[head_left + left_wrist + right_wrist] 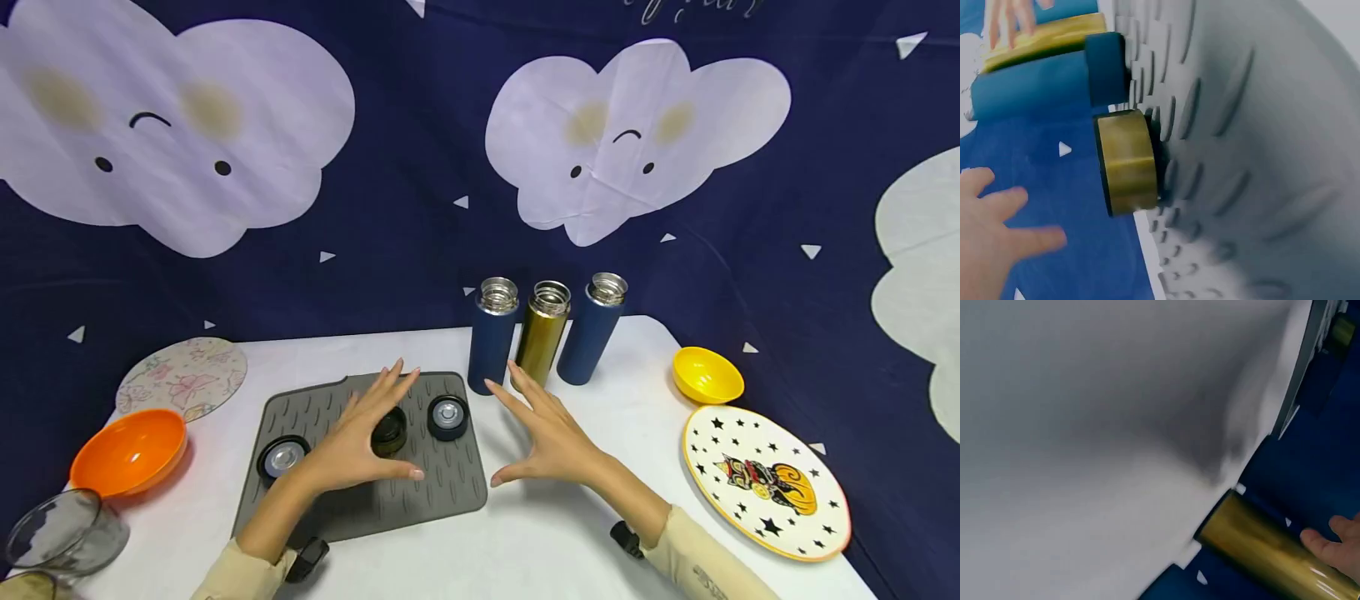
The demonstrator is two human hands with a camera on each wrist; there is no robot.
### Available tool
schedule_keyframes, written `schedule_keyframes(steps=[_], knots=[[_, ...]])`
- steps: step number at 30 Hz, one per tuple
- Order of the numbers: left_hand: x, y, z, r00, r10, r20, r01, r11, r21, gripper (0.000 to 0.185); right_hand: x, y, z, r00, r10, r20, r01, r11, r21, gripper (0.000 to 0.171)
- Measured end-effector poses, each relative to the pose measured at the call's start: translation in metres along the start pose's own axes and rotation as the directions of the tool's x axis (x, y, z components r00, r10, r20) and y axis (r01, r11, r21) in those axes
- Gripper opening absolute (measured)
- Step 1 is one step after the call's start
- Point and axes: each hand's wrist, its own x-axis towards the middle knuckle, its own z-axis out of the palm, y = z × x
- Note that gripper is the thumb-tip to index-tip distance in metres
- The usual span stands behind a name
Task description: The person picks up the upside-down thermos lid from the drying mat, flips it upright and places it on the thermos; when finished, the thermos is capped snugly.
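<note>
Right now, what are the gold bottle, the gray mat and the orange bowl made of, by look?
Gold bottle: likely steel, glossy gold coat, bare silver threaded neck. Gray mat: looks like matte silicone or rubber, with moulded ridges. Orange bowl: probably plastic, smooth with a soft sheen; ceramic can't be ruled out.

Under my left hand (352,442) I see a gold lid (389,431) on a grey ridged mat (442,483), dark blue lids (447,417) either side. Beyond my right hand (551,433): one gold flask (542,333) between two navy flasks (491,346). Further right, a yellow bowl (707,375) and star-patterned plate (765,479).
</note>
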Motion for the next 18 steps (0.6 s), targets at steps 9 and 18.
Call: schedule_keyframes(steps=[9,18], knots=[[-0.042,-0.020,-0.022,0.965,-0.089,-0.245,-0.003,0.937,-0.350,0.091,-0.005,-0.014,0.005,0.990,0.136,-0.034,-0.097,0.845,0.526,0.096],[-0.085,-0.049,-0.038,0.886,-0.323,-0.331,0.242,0.934,-0.264,0.077,-0.008,-0.020,0.013,0.989,0.141,0.052,-0.138,0.725,0.674,0.085]])
